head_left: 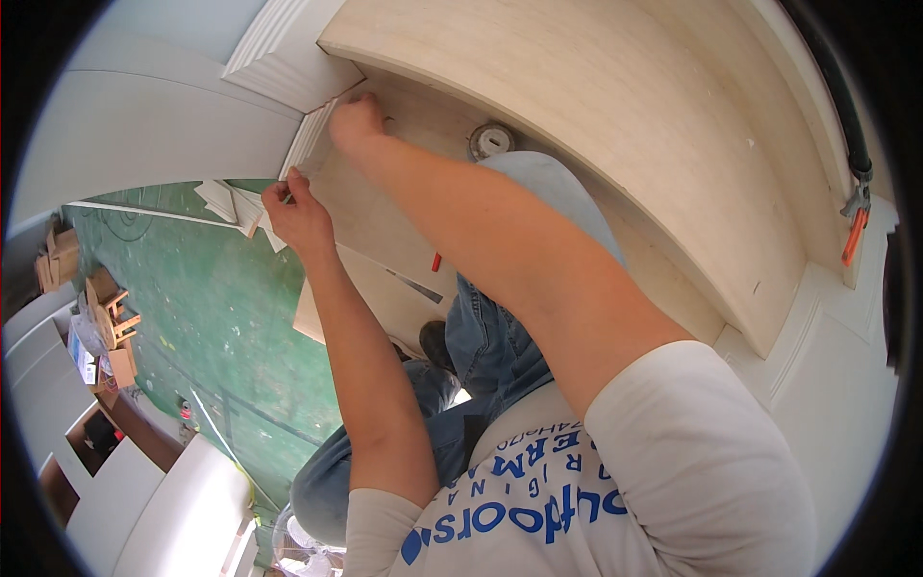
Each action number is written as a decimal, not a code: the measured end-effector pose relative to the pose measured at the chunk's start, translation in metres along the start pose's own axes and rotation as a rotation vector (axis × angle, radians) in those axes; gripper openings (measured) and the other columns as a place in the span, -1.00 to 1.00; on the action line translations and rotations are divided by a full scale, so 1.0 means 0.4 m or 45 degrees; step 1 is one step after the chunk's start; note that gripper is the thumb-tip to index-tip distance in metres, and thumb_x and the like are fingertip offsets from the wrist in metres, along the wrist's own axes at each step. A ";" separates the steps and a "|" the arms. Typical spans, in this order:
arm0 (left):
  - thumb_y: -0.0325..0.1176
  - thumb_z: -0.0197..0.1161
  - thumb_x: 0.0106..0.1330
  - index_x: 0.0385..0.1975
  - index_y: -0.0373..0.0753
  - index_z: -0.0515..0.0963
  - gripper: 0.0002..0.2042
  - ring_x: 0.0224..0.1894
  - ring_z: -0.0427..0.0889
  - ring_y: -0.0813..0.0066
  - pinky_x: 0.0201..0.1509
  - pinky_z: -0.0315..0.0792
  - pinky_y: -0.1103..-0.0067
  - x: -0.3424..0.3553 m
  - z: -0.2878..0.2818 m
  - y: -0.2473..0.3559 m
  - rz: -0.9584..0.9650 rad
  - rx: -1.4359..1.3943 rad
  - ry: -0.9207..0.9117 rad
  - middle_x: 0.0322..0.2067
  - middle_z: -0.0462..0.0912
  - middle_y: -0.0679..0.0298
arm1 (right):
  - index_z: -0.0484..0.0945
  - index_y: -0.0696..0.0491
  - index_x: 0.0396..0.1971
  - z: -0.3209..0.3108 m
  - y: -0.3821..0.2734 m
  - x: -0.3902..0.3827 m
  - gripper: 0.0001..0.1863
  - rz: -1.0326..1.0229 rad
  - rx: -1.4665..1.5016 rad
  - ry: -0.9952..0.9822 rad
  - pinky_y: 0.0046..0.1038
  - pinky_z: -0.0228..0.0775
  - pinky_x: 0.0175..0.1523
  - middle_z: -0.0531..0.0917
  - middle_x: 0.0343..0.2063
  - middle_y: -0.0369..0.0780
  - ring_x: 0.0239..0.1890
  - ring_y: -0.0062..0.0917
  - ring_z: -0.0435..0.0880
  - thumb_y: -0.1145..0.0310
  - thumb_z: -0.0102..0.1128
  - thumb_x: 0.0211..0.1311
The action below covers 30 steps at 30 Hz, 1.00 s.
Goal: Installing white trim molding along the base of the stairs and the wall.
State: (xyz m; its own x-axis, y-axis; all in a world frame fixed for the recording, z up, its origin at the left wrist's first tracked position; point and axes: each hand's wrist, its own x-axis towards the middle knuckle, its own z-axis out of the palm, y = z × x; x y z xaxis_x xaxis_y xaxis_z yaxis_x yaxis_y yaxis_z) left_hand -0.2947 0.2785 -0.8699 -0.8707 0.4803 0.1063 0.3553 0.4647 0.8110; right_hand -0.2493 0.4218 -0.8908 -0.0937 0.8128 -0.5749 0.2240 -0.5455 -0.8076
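A short white grooved moulding strip (311,137) runs down from a wider ridged moulding (281,65) on the white panel (154,115) at upper left. My left hand (298,210) pinches the strip's lower end. My right hand (358,123) is curled beside its upper end, below the wider moulding, with fingertips mostly hidden; I cannot tell what it grips, if anything. Both hands are over a pale board surface (413,125) beside a long cream board (596,115). A round white fitting (493,140) sits on that surface, near my bent knee.
A black hose or bar with an orange-handled clamp (856,231) is at the right. Below left lies a green floor (202,317) with offcuts (231,202), boxes (58,255), a wooden stool (115,317) and white panels (135,481). A red tool (436,260) shows behind my right forearm.
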 end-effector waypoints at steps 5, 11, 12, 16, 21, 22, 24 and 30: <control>-0.06 0.24 0.49 -0.17 -0.35 0.48 -0.61 -0.27 0.74 0.25 -0.10 0.55 0.41 -0.011 0.048 0.051 0.020 -0.044 -0.091 -0.29 0.77 0.06 | 0.19 0.33 0.37 -0.106 -0.064 -0.027 -0.33 -0.138 -0.135 -0.124 -0.12 0.36 0.37 0.46 0.27 0.24 0.27 0.09 0.51 0.41 0.05 0.28; -0.08 0.24 0.50 -0.14 -0.36 0.46 -0.62 -0.26 0.75 0.23 -0.10 0.56 0.41 -0.002 0.005 0.033 0.028 0.005 -0.044 -0.28 0.77 0.05 | 0.21 0.33 0.35 -0.015 -0.017 -0.007 -0.33 0.045 0.036 -0.070 -0.11 0.36 0.37 0.48 0.24 0.22 0.26 0.10 0.52 0.42 0.08 0.25; -0.08 0.25 0.50 -0.13 -0.37 0.46 -0.61 -0.25 0.75 0.23 -0.11 0.56 0.41 -0.003 0.039 0.070 0.047 -0.020 -0.065 -0.29 0.77 0.06 | 0.21 0.33 0.35 -0.024 -0.006 0.060 -0.33 0.029 0.049 -0.029 -0.11 0.36 0.37 0.48 0.24 0.22 0.26 0.10 0.52 0.42 0.08 0.25; -0.12 0.31 0.47 -0.10 -0.36 0.46 -0.63 -0.25 0.76 0.27 -0.15 0.56 0.44 -0.010 0.024 0.048 0.030 -0.057 -0.022 -0.30 0.75 0.10 | 0.28 0.30 0.28 0.012 0.042 0.069 -0.40 -0.191 -0.309 -0.122 -0.10 0.37 0.36 0.53 0.19 0.21 0.27 0.09 0.52 0.38 0.11 0.27; -0.25 0.37 0.43 -0.04 -0.33 0.54 -0.70 -0.28 0.77 0.41 -0.20 0.56 0.52 -0.018 0.024 0.075 0.013 -0.231 -0.051 -0.28 0.70 0.21 | 0.32 0.33 0.19 -0.042 -0.054 0.000 -0.50 0.023 0.101 -0.049 -0.15 0.41 0.28 0.55 0.16 0.20 0.21 0.01 0.59 0.40 0.03 0.30; -0.25 0.37 0.43 -0.04 -0.33 0.54 -0.70 -0.28 0.77 0.41 -0.20 0.56 0.52 -0.016 0.023 0.069 0.014 -0.228 -0.048 -0.28 0.70 0.21 | 0.36 0.30 0.19 -0.047 -0.061 -0.012 -0.49 0.026 0.105 -0.021 -0.13 0.40 0.32 0.56 0.16 0.19 0.23 0.04 0.57 0.36 0.10 0.29; -0.26 0.34 0.45 -0.07 -0.34 0.59 -0.74 -0.26 0.77 0.42 -0.18 0.56 0.53 -0.016 0.030 0.060 0.042 -0.278 -0.051 -0.28 0.72 0.21 | 0.39 0.28 0.19 -0.058 -0.065 -0.023 -0.47 0.028 0.107 0.015 -0.11 0.40 0.35 0.57 0.16 0.17 0.25 0.08 0.55 0.33 0.17 0.29; -0.28 0.32 0.47 -0.12 -0.40 0.62 -0.74 -0.20 0.78 0.38 -0.10 0.59 0.51 0.007 0.014 0.027 0.080 -0.327 -0.078 -0.28 0.75 0.16 | 0.38 0.27 0.19 -0.069 -0.068 -0.024 -0.47 0.010 0.030 0.023 -0.12 0.41 0.34 0.56 0.17 0.18 0.24 0.07 0.56 0.32 0.20 0.28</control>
State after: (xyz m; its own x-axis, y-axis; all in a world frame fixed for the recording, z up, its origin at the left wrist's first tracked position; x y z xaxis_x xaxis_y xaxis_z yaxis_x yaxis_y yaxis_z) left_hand -0.2912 0.2890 -0.8640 -0.8246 0.5499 0.1327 0.3037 0.2324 0.9240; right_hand -0.2278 0.4342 -0.8597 -0.0745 0.8119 -0.5790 0.2018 -0.5563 -0.8061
